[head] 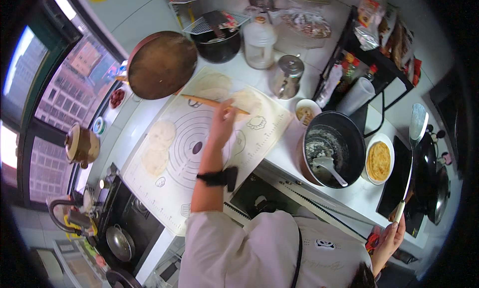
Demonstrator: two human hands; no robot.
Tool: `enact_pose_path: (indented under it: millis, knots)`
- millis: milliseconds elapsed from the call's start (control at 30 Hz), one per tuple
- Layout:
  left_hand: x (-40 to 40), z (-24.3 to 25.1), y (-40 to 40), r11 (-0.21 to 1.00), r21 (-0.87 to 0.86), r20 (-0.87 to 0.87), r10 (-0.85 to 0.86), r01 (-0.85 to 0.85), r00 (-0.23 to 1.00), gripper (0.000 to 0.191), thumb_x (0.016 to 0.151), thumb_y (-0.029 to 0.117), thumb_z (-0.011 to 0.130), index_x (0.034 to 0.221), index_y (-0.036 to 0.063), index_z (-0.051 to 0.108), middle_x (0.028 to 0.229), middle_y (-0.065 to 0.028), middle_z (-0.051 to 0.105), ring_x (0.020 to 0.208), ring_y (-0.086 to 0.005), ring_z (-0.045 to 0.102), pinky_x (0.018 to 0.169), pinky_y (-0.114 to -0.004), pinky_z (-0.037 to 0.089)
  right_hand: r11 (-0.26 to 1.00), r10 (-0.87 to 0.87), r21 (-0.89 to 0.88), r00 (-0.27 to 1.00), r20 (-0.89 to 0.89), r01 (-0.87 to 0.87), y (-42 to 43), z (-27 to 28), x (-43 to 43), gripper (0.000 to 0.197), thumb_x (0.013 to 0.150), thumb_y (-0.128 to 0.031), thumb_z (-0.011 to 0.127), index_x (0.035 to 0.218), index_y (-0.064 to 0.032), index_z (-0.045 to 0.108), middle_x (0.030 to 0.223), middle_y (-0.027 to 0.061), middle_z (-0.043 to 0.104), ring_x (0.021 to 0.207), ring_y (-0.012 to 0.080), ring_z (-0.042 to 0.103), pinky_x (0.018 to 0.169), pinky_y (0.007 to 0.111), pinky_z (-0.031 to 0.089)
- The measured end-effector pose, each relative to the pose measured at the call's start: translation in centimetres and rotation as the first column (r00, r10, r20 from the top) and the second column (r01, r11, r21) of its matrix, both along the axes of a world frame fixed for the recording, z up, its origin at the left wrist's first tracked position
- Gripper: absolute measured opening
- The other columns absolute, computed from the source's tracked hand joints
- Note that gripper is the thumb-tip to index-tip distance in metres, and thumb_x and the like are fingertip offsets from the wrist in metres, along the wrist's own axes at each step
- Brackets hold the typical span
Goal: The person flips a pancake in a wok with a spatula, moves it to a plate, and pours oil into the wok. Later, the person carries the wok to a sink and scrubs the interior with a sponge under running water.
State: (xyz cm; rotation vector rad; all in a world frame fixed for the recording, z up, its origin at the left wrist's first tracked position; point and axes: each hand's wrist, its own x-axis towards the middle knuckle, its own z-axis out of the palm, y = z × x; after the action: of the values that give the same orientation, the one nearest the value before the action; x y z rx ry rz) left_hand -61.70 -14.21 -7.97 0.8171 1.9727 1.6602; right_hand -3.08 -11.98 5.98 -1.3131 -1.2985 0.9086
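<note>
My left hand (222, 125), with a black band on the wrist, has its fingers around a slim wooden rolling pin (198, 99). The pin lies across the far part of a printed silicone pastry mat (239, 168), partly over a flat dough round (247, 99). Another pale round (215, 85) rests at the far corner. Two more, a dough round (162, 132) and its neighbour (154, 161), touch at the mat's left. Off to the right, my right hand (389, 237) grips the cream handle of a metal spatula (418, 125), its blade pointing up and away.
Right of the mat stands a deep pot (336, 127) with floury residue and a pale scoop (331, 168). Beside it, a white dish (389, 168) holds a browned flatbread (379, 160). A large brown pan lid or board (162, 65), metal pitcher (290, 76) and black rack (396, 71) stand behind.
</note>
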Motion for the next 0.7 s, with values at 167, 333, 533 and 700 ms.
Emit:
enact_pose_path:
  millis: [167,333,533,700]
  knots:
    - [-8.3,-4.3,-18.8,0.797,-0.203,-0.018,0.578,-0.569,0.816,0.039,0.097,0.017,0.057,0.133,0.0020,0.054,0.125,-0.0152,0.062,0.107,-0.0233,0.061,0.091,-0.033,0.048,0.999,0.043,-0.019,0.999,-0.020,-0.043,2.3,0.2,-3.6,0.040,0.101,-0.019,0.055,0.138,-0.0045,0.050,0.073,-0.0090,0.047,0.055,-0.0042,0.033,0.043,0.013,0.021]
    - [-15.2,-6.4,-24.5,0.667,-0.469,-0.132,0.596,-0.579,0.792,0.048,0.098,0.018,0.052,0.141,-0.0002,0.044,0.130,-0.0221,0.059,0.116,-0.0282,0.059,0.096,-0.037,0.047,0.985,0.175,-0.012,0.983,0.051,-0.175,4.3,-0.4,-5.3,0.042,0.101,-0.020,0.056,0.137,0.0002,0.050,0.065,-0.0095,0.044,0.050,-0.0035,0.031,0.043,0.015,0.019]
    - [-19.2,-8.8,-23.4,0.434,-0.795,-0.378,0.192,-0.424,0.906,0.057,0.093,0.027,0.055,0.142,0.0001,0.042,0.136,-0.0254,0.054,0.122,-0.0374,0.056,0.101,-0.040,0.045,0.988,0.156,0.008,0.984,0.090,-0.157,4.6,-0.4,-6.4,0.042,0.100,-0.020,0.058,0.135,0.0003,0.052,0.063,-0.0099,0.044,0.050,-0.0037,0.032,0.043,0.015,0.019]
    - [-19.3,-6.3,-21.1,0.336,-0.736,-0.436,0.429,-0.588,0.791,0.054,0.087,0.028,0.061,0.132,-0.0011,0.051,0.122,-0.0252,0.063,0.109,-0.0385,0.063,0.092,-0.042,0.051,0.988,0.154,0.009,0.974,0.166,-0.157,3.9,-0.9,-5.9,0.041,0.099,-0.021,0.059,0.135,-0.0030,0.053,0.064,-0.0109,0.043,0.050,-0.0039,0.030,0.042,0.015,0.017]
